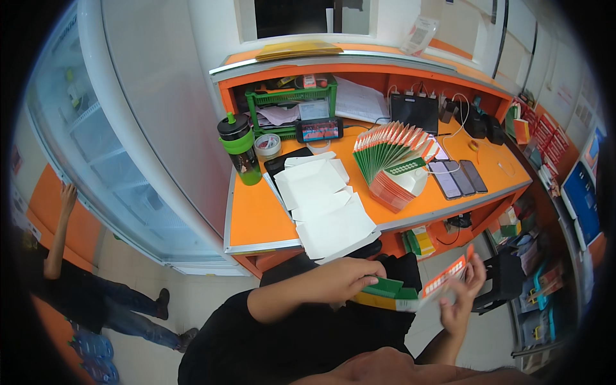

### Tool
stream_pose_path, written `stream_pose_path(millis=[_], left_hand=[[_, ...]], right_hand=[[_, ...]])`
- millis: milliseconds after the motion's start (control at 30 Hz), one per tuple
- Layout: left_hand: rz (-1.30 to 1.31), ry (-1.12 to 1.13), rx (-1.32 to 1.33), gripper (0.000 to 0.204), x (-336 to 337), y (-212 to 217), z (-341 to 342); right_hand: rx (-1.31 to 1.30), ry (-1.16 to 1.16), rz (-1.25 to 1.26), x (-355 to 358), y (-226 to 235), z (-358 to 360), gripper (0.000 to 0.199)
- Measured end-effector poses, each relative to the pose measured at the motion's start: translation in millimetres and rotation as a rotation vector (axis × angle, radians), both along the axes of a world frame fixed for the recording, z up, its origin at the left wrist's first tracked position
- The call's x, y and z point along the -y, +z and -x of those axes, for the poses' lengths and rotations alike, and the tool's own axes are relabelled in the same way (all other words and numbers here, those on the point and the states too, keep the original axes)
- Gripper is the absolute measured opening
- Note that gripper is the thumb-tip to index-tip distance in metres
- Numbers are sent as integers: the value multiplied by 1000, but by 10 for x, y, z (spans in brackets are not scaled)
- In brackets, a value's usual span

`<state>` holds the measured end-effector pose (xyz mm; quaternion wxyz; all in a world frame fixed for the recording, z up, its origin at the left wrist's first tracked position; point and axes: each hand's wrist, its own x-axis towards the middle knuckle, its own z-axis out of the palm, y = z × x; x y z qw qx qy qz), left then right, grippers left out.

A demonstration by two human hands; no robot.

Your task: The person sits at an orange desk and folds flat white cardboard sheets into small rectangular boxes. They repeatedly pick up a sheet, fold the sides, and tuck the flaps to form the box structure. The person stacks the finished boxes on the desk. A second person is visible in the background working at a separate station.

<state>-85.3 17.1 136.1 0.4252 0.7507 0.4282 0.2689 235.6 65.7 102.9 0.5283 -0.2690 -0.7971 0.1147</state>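
Note:
Above my lap I hold a small green, yellow and orange cardboard box [388, 296]. At its green end my left hand [357, 280] is closed, thumb and fingers pinching the edge. My right hand [463, 296] is at the orange and white end, fingers curled about the panel there and slightly blurred. On the orange desk ahead lies a fanned row of similar green, orange and white cartons [391, 157], curving over a round white piece. Left of the row, an unfolded white cardboard sheet [324, 202] reaches past the desk's front edge.
The orange desk [263, 221] also carries a tumbler [240, 151], a tape roll [268, 146], a green basket [292, 102], a propped phone [319, 130] and several phones [459, 178]. A person [83, 289] stands at a glass-door fridge [115, 154] on the left. Shelves [539, 301] line the right.

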Motion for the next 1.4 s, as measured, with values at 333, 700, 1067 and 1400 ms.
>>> stream_pose_path(millis=[333,700,1067,1400], left_hand=[[-71,57,45,17,43,-268,-70],[-311,133,-61,18,78,-292,-76],[231,-59,29,28,-51,-337,-254],[535,-361,416,36,-259,-678,-432]], right_hand=[[401,-43,103,172,202,330,20],[691,-14,350,26,364,688,13],[1190,481,212,-136,642,846,12],[1255,568,229,-183,853,819,19]])
